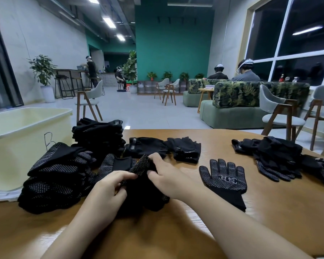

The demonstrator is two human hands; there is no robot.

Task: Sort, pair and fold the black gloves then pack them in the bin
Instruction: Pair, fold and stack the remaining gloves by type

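Ceiling strip lights (109, 22) give even, cool indoor light; the windows (295, 43) are dark and mirror one lamp. Soft sheen lies on the table (269, 212). Wide-angle distortion bends the edges, and the black gloves (54, 176) lose detail.

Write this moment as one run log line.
left hand: shut on dotted glove | right hand: same glove | bin: no gloves visible

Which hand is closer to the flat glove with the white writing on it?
Right. The right hand sits just left of the flat glove; the left hand is farther left, beyond it.
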